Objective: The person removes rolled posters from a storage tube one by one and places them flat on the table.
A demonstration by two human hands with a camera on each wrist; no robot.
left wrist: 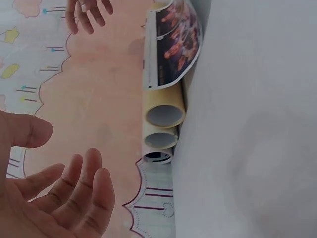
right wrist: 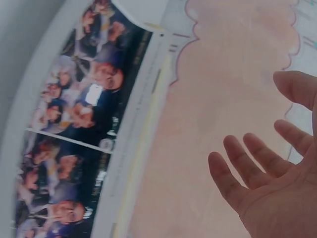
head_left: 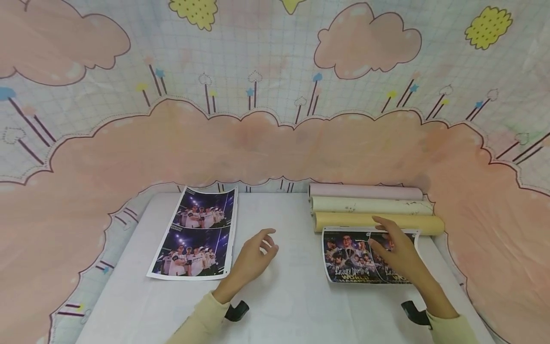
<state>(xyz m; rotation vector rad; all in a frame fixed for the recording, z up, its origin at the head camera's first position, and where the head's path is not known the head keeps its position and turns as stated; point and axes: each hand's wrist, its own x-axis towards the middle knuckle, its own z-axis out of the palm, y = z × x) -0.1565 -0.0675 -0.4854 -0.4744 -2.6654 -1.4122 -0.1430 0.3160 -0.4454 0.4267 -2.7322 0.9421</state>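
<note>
Above the table (head_left: pixel 292 301), both hands hung slack, fingers wrapped round nothing. Right hand (head_left: pixel 397 253): fingers apart, gently bent, thumb well off them; palm bare in the right wrist view. It was over the right half of the right sheet (head_left: pixel 347 263), hiding part of the print. Left hand (head_left: pixel 256 255): fingers loosely curled, thumb apart, between the two sheets and nearer the left sheet (head_left: pixel 195 243).

Right sheet: two dark group pictures side by side, near edge curved, far edge overlapping the yellow roll (head_left: pixel 348 222) in view. Couldn't tell if they touched. Yellow roll stood in the way right behind it, then white roll (head_left: pixel 371 205), then pink roll (head_left: pixel 365 192), all lying parallel at the back right. Left wrist view showed their hollow ends.

Left sheet: two purple stage photos, one above the other, lying slanted; near right corner just beside the left wrist. Black mounts (head_left: pixel 237 311) at both wrists. Cloud-print cloth (head_left: pixel 275 148) closed off back and sides.
</note>
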